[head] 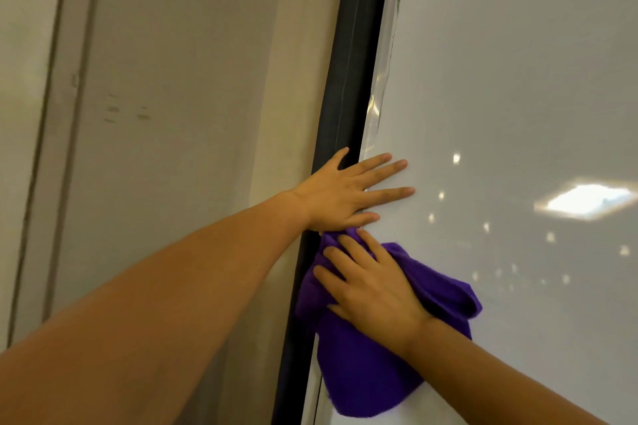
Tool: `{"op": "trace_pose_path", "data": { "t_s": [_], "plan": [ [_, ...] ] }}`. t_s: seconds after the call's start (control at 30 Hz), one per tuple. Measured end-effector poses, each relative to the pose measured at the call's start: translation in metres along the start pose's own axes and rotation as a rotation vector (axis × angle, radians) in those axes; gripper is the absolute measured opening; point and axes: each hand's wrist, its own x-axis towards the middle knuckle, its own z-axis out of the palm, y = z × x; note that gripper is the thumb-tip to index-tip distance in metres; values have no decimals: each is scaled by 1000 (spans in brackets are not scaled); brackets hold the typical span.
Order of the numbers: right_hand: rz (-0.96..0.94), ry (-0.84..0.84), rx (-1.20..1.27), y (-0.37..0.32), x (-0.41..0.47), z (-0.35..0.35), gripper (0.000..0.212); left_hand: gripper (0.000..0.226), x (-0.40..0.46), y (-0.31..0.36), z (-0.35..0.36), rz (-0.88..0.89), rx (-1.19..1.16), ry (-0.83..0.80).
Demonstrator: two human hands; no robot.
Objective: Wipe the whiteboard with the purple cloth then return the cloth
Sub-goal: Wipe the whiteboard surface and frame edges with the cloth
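The right hand (376, 290) lay flat with spread fingers on the purple cloth (373, 369), pressing it against the whiteboard (518, 97) near its dark left frame (348, 79). Just above, the left hand (338, 197) rested open, holding nothing, its fingers on the board's edge.

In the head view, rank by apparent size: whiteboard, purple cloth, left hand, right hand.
1. whiteboard, largest by far.
2. purple cloth.
3. left hand and right hand: they look alike, so no ranking.
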Motion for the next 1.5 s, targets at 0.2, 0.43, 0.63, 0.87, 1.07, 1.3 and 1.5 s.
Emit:
{"op": "trace_pose_path", "data": {
  "t_s": [0.2,0.43,0.63,0.87,1.07,1.3,1.5],
  "plan": [
    [-222,-188,-99,-24,-16,23,61,60,3,-3,4,13,-30,-7],
    [-221,-100,-53,-1,-5,25,59,66,7,-6,13,-50,-133,24],
    [-31,-215,-16,45,8,8,59,90,46,-3,23,-491,-908,159],
    [279,-121,105,44,10,25,40,119,84,4,37,-800,-1390,214],
    [239,-54,-46,79,-7,18,68,116,85,3,33,-753,-1433,233],
    [752,40,79,80,-6,3,72,96,78,12,25,-725,-1509,344],
    [815,214,76,88,1,-5,64,58,76,-3,14,-1053,-2008,318]
  ]
}}
